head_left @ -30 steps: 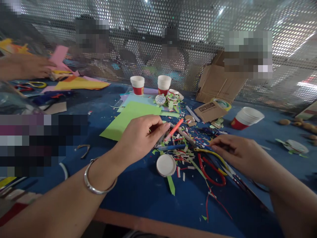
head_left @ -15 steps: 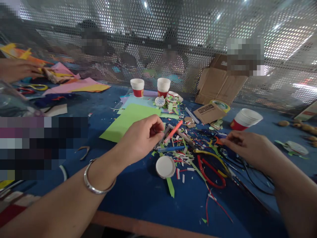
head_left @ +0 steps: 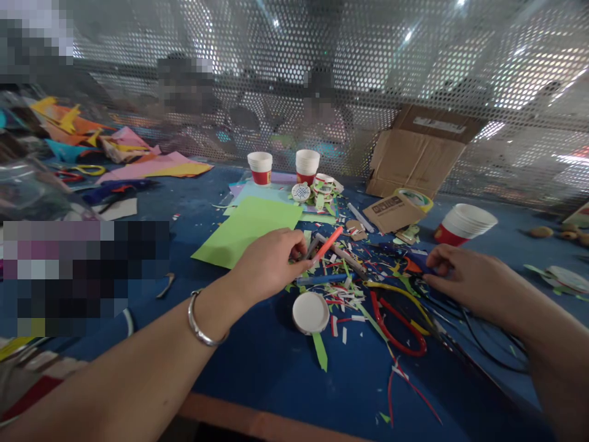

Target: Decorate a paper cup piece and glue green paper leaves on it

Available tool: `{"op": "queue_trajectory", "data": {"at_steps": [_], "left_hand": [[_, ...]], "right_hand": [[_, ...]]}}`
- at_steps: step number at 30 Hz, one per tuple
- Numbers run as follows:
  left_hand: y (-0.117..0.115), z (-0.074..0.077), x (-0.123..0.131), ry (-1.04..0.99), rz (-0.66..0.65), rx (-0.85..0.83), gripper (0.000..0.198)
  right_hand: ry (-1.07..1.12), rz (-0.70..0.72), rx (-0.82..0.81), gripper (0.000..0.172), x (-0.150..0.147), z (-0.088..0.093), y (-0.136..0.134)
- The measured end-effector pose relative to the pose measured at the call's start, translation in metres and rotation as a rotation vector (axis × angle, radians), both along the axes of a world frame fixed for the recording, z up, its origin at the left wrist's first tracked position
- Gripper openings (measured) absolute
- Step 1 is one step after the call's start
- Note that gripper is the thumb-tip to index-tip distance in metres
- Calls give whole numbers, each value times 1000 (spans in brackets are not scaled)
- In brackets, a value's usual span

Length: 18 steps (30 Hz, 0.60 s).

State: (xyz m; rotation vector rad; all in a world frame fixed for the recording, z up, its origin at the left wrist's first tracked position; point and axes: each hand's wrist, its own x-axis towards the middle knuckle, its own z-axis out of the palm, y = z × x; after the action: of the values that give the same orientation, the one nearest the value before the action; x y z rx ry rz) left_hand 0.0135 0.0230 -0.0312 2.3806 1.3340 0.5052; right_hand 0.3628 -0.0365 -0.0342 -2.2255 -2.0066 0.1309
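My left hand (head_left: 273,261) is over the left side of a pile of paper scraps. Its fingers are curled, with a gap to the thumb, whose tip meets the lower end of an orange marker (head_left: 330,242). A grey marker (head_left: 347,259) and a blue marker (head_left: 324,279) lie close by. My right hand (head_left: 464,279) has its fingers and thumb about the handle of a dark blue glue gun with an orange trigger (head_left: 413,265), which lies on the table. Below the markers is a white paper cup base (head_left: 311,312) with a green strip. Red-and-yellow-handled scissors (head_left: 400,331) lie left of my right hand.
Green paper (head_left: 246,230) lies behind my left hand. Cup stacks (head_left: 261,169) (head_left: 307,166) stand farther back, and another stack of cups (head_left: 464,224) tilts at the right. Cardboard (head_left: 414,153) leans on the mesh wall. A black cable (head_left: 483,350) runs near my right wrist.
My left thumb has moved right, away from the curled fingers and up to the orange marker. My right hand has shifted right from the trigger to the handle. Another person's hand at the left has gone.
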Motion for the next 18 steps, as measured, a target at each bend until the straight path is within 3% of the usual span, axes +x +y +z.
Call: {"op": "queue_trajectory", "data": {"at_steps": [11,18], "left_hand": [[-2,-9,12,4,-60,91,13],[3,-12,15,31,-67,113,9]], "right_hand": [[33,-11,89,4,-12,-3,12],[1,-30,101,11,-9,-6,9]]}}
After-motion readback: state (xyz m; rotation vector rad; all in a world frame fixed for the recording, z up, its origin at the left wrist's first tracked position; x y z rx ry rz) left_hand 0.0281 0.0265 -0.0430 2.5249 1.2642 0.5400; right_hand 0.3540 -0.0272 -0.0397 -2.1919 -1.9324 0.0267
